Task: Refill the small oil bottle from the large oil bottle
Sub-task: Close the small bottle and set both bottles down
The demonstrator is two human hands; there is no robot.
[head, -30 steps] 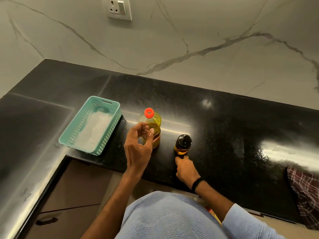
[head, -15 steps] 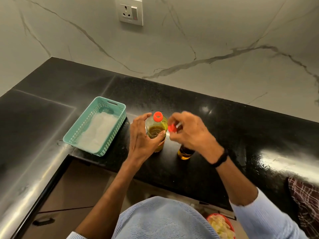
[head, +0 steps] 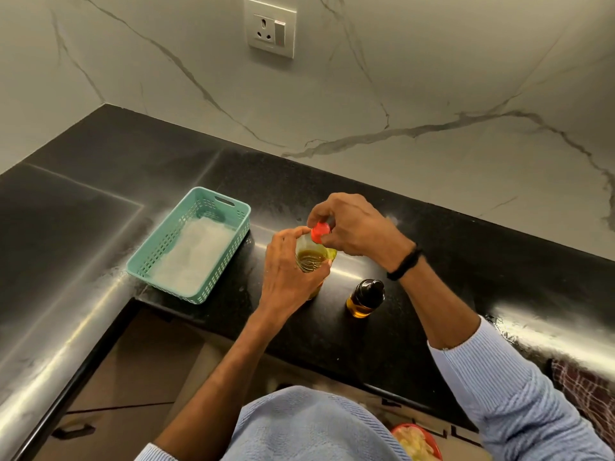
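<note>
The task is only beginning. The left hand (head: 289, 271) has its grip clamped round the large oil bottle (head: 312, 259) on the counter (head: 466, 261), and the right hand (head: 356, 227) pinches its red cap (head: 321, 231). The small oil bottle (head: 365, 298) stands just beside it with its dark top on, so I judge that nothing is poured yet. No writing is readable.

I see a pale marble-look wall (head: 432, 78) run through with grey veins, meeting a second wall at the left in a corner. A white switched socket (head: 270, 27) sits high on it. Below runs a polished black worktop (head: 100, 181), L-shaped round that corner, with bright glare (head: 552, 334) along its rounded front edge. Under it I make out brown cabinet fronts (head: 126, 377) and one dark handle (head: 71, 430).
</note>
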